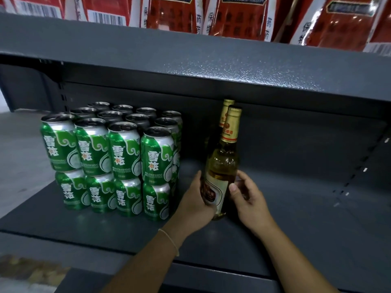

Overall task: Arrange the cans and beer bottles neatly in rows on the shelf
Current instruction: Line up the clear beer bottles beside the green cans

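Observation:
A clear beer bottle (222, 166) with gold foil on its neck stands upright on the dark grey shelf (296, 218). My left hand (195, 201) grips its labelled lower body from the left. My right hand (247, 193) holds it from the right, thumb on the label. A second bottle (226, 111) stands right behind it, mostly hidden, only its gold neck showing. To the left, green beer cans (124, 151) are stacked two high in several rows running back into the shelf.
The upper shelf board (211, 66) hangs low over the bottle tops. Red packaged goods (237, 15) stand on it. The shelf right of the bottles is bare metal. A grey floor (19, 149) shows at the left.

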`<state>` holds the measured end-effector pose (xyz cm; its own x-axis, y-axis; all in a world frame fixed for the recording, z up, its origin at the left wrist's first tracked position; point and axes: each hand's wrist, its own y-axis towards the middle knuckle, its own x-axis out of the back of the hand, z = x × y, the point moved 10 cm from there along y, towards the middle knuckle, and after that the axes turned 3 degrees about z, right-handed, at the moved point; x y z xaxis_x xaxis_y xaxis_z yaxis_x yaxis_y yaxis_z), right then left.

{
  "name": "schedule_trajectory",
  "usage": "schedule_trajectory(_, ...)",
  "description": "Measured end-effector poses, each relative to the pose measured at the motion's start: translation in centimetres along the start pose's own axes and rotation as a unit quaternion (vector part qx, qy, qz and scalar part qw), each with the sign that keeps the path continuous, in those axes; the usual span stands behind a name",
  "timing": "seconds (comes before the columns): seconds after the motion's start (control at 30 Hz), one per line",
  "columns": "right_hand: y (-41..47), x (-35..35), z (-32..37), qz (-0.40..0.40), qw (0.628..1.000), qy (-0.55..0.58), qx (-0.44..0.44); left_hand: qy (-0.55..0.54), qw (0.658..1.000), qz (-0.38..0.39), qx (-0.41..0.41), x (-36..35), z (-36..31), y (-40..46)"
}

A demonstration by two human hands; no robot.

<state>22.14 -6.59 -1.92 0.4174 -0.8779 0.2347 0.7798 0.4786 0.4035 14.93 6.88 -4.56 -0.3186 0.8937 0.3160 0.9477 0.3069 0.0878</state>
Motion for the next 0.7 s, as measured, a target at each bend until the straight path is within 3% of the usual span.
schedule_trajectory(0.4,0.1,-0.1,-2.7,-0.002,0.993,0.103,-0.052,0.121,0.990,-0.057,-0.035,1.2,0.3,1.2)
schedule_trajectory(0.7,0.0,-1.0,-3.0,0.039,0.996,0.062,-0.041,0.076,0.995,-0.046,-0.035,0.5,1.5,1.3)
